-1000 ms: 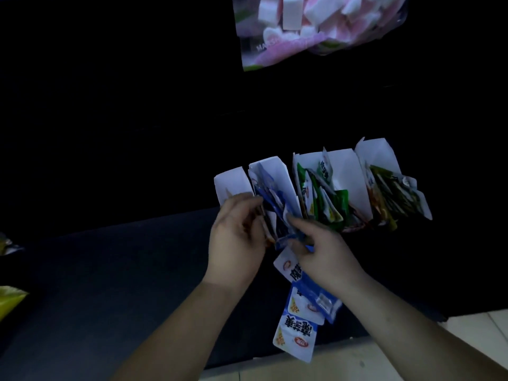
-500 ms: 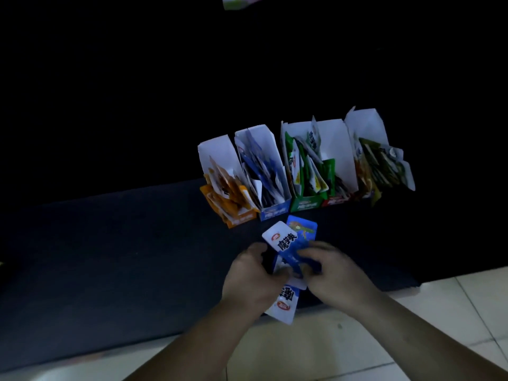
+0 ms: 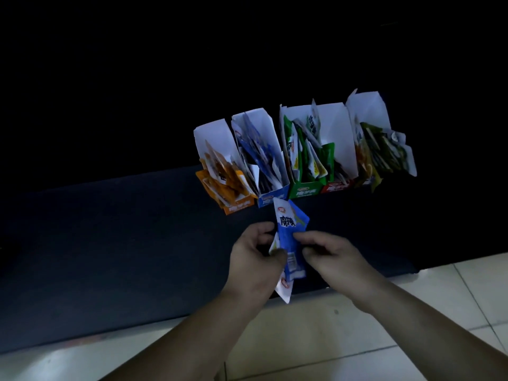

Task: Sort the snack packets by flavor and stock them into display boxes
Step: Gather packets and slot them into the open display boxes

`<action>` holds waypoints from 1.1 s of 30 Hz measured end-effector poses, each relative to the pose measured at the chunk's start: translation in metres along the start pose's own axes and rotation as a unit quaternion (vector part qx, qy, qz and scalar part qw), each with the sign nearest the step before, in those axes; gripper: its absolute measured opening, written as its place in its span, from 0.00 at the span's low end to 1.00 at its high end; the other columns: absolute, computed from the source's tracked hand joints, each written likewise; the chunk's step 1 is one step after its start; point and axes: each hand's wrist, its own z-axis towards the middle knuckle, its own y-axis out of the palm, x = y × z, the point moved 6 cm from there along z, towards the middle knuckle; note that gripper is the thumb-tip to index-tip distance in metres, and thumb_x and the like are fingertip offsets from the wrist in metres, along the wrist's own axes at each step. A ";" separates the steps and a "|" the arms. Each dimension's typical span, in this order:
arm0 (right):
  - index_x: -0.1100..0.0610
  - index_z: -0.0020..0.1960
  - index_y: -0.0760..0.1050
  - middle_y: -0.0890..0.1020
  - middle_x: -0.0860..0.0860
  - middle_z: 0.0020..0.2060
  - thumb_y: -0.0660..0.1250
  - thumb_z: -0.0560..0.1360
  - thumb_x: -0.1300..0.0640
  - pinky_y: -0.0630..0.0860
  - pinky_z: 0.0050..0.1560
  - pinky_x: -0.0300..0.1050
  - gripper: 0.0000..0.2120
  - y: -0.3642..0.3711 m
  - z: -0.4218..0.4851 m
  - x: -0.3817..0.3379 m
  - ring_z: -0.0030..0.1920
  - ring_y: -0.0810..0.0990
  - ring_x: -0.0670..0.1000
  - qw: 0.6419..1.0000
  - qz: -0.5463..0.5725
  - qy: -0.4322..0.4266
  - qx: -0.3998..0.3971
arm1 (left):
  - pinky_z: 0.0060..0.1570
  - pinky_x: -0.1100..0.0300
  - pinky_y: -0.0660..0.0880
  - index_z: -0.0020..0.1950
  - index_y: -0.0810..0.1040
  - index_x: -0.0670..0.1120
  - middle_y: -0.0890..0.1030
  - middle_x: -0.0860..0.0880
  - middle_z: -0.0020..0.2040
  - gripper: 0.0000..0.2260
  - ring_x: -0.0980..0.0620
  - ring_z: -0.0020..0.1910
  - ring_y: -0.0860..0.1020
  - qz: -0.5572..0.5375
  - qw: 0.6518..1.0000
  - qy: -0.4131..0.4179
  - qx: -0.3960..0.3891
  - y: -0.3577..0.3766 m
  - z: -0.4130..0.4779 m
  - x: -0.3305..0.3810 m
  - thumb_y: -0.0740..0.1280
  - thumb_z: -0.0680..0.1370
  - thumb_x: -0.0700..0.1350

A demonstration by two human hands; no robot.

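Flat, glossy blue-and-white packets (image 3: pixel 289 235) are held upright in a fanned stack between both hands, above the dark matte surface (image 3: pixel 110 243) and just in front of the blue box (image 3: pixel 275 198). The stack is gripped by the left hand (image 3: pixel 254 261), thumb pressed on the front, fingers (image 3: pixel 259 229) curled at the left edge. The right edge is pinched by the bent fingers (image 3: pixel 309 237) of the right hand (image 3: pixel 334 257). Both forearms are stretched forward. Five open-topped card boxes, white inside, are lined up touching: orange box (image 3: pixel 239 209), blue, green box (image 3: pixel 308 189), red box (image 3: pixel 336 187), end box (image 3: pixel 368 111). Crinkled pouches (image 3: pixel 302 149) are stood in them. Pale shiny tiles (image 3: pixel 357 339) are seen nearest.
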 end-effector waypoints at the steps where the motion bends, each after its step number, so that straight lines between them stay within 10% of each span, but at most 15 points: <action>1: 0.38 0.57 0.81 0.82 0.45 0.57 0.68 0.81 0.59 0.75 0.44 0.27 0.15 0.000 -0.002 -0.005 0.51 0.82 0.37 1.000 0.003 -0.012 0.012 | 0.41 0.58 0.83 0.61 0.80 0.51 0.85 0.50 0.51 0.18 0.55 0.46 0.85 -0.005 1.000 0.018 -0.008 -0.004 -0.006 0.006 0.71 0.76 0.33; 12: 0.38 0.56 0.79 0.79 0.44 0.57 0.73 0.77 0.55 0.78 0.48 0.31 0.14 0.021 -0.038 -0.112 0.53 0.81 0.40 0.972 0.086 -0.197 0.100 | 0.44 0.62 0.82 0.57 0.83 0.49 0.88 0.53 0.49 0.14 0.54 0.48 0.86 -0.083 0.978 0.192 0.005 -0.055 -0.055 0.116 0.72 0.78 0.32; 20: 0.44 0.69 0.76 0.83 0.45 0.51 0.63 0.84 0.56 0.80 0.50 0.38 0.15 0.023 0.029 -0.164 0.47 0.83 0.43 0.982 0.125 -0.142 -0.022 | 0.36 0.69 0.79 0.63 0.79 0.47 0.86 0.55 0.41 0.12 0.60 0.38 0.85 -0.096 0.971 0.205 0.072 -0.050 0.018 0.153 0.71 0.80 0.36; 27: 0.41 0.68 0.78 0.78 0.36 0.62 0.69 0.81 0.54 0.71 0.53 0.25 0.17 0.002 0.039 -0.134 0.56 0.77 0.31 0.984 -0.013 -0.174 0.047 | 0.64 0.60 0.78 0.69 0.77 0.54 0.82 0.58 0.63 0.22 0.63 0.65 0.78 -0.082 0.983 0.161 -0.034 -0.044 0.055 0.122 0.75 0.77 0.39; 33: 0.44 0.52 0.82 0.78 0.39 0.50 0.71 0.77 0.55 0.78 0.48 0.36 0.07 -0.005 0.021 -0.115 0.46 0.81 0.43 0.950 -0.126 -0.244 0.149 | 0.49 0.59 0.83 0.62 0.82 0.50 0.84 0.54 0.51 0.15 0.59 0.47 0.83 0.067 0.965 0.243 0.073 -0.065 0.030 0.094 0.76 0.77 0.39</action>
